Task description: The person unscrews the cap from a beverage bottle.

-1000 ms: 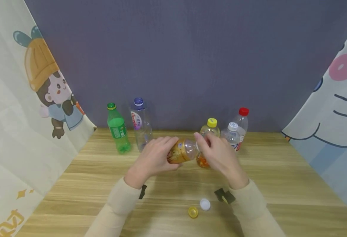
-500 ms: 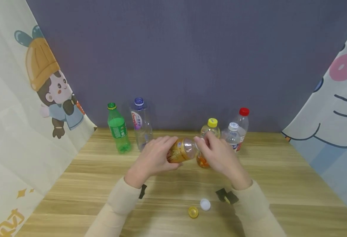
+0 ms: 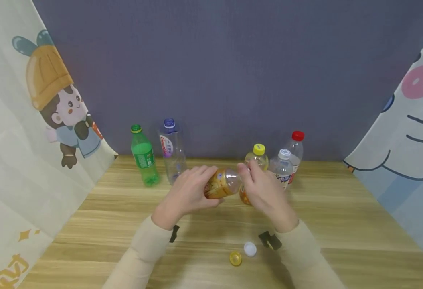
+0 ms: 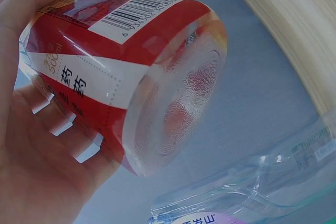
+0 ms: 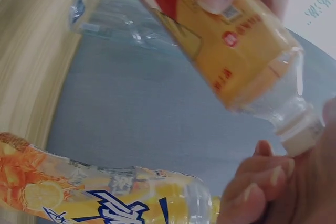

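My left hand (image 3: 189,190) grips a plastic bottle (image 3: 216,185) with a yellow and red label, tipped on its side above the table. In the left wrist view the bottle's ribbed bottom (image 4: 181,108) faces the camera, and the thumb and fingers wrap its body. At the other end, my right hand (image 3: 265,190) holds the whitish bottle cap (image 5: 300,136) on the neck; the head view hides that cap behind the fingers. Behind the right hand stands a yellow-capped bottle (image 3: 256,158) with an orange and lemon label, partly covered.
A green bottle (image 3: 145,158) and a clear purple-necked bottle (image 3: 175,154) stand back left. At back right are a white-capped bottle (image 3: 282,164) and a red-capped bottle (image 3: 296,150). A yellow cap (image 3: 235,259) and a white cap (image 3: 249,249) lie on the table (image 3: 204,241) in front.
The right hand and wrist have turned and shifted slightly left at the bottle's neck. The left hand and the bottle stay nearly still.
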Demonstrator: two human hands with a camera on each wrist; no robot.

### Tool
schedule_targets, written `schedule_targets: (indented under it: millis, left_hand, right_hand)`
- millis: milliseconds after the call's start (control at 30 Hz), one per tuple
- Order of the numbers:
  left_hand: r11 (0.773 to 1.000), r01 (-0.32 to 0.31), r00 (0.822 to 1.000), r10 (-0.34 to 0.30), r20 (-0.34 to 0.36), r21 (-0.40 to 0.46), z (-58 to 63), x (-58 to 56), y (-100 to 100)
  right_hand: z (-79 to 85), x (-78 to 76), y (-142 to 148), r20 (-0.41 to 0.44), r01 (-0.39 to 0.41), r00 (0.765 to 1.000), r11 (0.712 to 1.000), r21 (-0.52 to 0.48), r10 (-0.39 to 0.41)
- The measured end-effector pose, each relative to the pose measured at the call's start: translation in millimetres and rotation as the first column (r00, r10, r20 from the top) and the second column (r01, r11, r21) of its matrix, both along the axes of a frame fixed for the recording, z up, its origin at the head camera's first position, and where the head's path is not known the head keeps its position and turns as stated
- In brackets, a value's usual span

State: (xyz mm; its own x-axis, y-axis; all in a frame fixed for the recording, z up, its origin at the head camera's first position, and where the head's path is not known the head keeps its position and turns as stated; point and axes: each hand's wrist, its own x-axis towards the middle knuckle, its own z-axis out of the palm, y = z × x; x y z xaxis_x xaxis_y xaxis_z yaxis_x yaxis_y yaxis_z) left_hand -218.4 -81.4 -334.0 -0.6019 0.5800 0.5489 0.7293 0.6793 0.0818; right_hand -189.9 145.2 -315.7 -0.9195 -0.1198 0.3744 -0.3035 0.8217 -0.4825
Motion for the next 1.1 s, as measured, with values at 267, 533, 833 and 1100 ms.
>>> schedule_targets:
  millis: [267, 533, 833, 1100]
  left_hand:
    - [1.0, -0.021, 1.0, 0.021, 0.009, -0.016, -1.9, -0.5, 0]
    - [0.999, -0.043, 0.997, 0.043, 0.063, -0.013, -2.3, -1.7, -1]
    - [0.999, -0.041, 0.993, 0.041, 0.108, -0.004, -3.1, -3.3, -2]
    - [0.999, -0.05, 0.988, 0.046, 0.15, 0.019, -5.2, -5.7, -3]
  right_hand:
    - [1.3, -0.2, -1, 0.0, 0.081, 0.997, 0.997, 0.004, -0.081]
    - [9.3, 3.0, 3, 0.05, 0.002, 0.999, 0.999, -0.041, 0.0]
    - [11.6, 2.6, 9, -0.012, -0.133, 0.991, 0.988, -0.075, 0.132]
    - [12.7, 2.4, 15, -0.115, -0.219, 0.972, 0.97, -0.108, 0.207]
